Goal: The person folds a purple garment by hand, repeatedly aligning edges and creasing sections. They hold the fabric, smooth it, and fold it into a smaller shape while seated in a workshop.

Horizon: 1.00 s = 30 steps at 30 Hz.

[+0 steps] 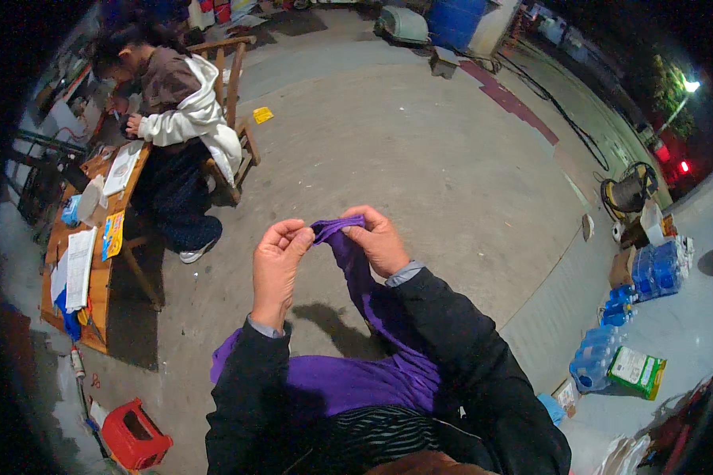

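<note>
A purple knitted garment (362,380) lies across my lap, and one narrow part of it, which looks like a sleeve, rises up to my hands. Between thumb and fingers, my left hand (280,255) pinches the left end of its folded edge. My right hand (377,237) grips the same edge a short way to the right, thumb on top. The edge is stretched between both hands above the concrete floor (416,160). My right forearm and dark sleeve hide part of the garment.
At left, a person (178,101) sits on a wooden chair (234,89) at a wooden table (101,285) bearing papers. A red plastic stool (135,436) stands at lower left. Packs of bottled water (594,359) and a cable reel (630,187) line the right side.
</note>
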Each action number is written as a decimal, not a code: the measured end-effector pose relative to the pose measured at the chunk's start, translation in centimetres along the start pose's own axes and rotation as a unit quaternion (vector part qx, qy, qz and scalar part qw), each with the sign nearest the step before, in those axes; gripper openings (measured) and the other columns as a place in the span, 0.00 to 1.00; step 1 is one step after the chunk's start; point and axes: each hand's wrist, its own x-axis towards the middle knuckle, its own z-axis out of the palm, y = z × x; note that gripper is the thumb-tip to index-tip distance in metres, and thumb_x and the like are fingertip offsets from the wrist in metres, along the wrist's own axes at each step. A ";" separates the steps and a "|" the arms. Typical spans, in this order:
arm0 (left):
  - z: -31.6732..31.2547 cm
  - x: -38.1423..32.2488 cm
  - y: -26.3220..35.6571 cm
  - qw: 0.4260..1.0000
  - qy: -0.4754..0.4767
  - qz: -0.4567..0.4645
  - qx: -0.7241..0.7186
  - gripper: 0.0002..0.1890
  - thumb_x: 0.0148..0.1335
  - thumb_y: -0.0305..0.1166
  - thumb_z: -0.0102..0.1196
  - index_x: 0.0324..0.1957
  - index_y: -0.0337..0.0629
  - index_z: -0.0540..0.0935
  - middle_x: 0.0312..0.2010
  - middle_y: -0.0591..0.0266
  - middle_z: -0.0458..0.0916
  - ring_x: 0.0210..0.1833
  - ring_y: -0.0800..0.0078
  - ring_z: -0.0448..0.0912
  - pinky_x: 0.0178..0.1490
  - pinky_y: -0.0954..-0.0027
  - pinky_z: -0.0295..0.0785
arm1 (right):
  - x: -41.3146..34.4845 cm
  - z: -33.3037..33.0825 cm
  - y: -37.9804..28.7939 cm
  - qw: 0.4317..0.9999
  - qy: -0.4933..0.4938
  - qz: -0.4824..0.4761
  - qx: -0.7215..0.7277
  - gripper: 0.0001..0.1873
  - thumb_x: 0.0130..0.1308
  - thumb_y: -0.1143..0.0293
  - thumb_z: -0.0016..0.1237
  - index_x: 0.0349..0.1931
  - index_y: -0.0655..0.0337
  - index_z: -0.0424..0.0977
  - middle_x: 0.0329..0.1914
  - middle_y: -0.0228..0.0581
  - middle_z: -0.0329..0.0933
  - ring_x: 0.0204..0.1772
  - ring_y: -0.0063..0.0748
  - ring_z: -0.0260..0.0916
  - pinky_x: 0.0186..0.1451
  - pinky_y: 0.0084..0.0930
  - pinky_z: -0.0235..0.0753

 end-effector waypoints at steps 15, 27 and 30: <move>-0.2 0.1 -0.2 1.000 0.003 0.001 -0.005 0.13 0.67 0.25 0.67 0.51 0.34 0.83 0.40 0.65 0.84 0.43 0.80 0.81 0.51 0.77 0.77 | 0.5 -1.0 1.0 1.000 -0.024 0.007 -0.012 0.10 0.73 0.79 0.53 0.53 0.63 0.75 0.44 0.33 0.81 0.43 0.21 0.79 0.44 0.22 0.81; -0.2 0.2 0.0 1.000 -0.010 -0.003 -0.001 0.15 0.71 0.24 0.62 0.58 0.32 0.81 0.49 0.56 0.88 0.52 0.74 0.84 0.60 0.72 0.77 | 0.4 -0.7 0.8 1.000 -0.017 0.010 0.000 0.11 0.72 0.79 0.52 0.53 0.63 0.75 0.44 0.34 0.82 0.42 0.23 0.80 0.44 0.24 0.82; -0.1 0.2 0.0 0.999 -0.008 0.017 0.035 0.15 0.72 0.24 0.61 0.59 0.33 0.81 0.49 0.56 0.88 0.54 0.72 0.84 0.61 0.71 0.77 | 0.4 -0.7 0.7 1.000 -0.019 0.002 -0.016 0.11 0.73 0.79 0.52 0.54 0.63 0.75 0.44 0.35 0.82 0.42 0.24 0.80 0.44 0.25 0.83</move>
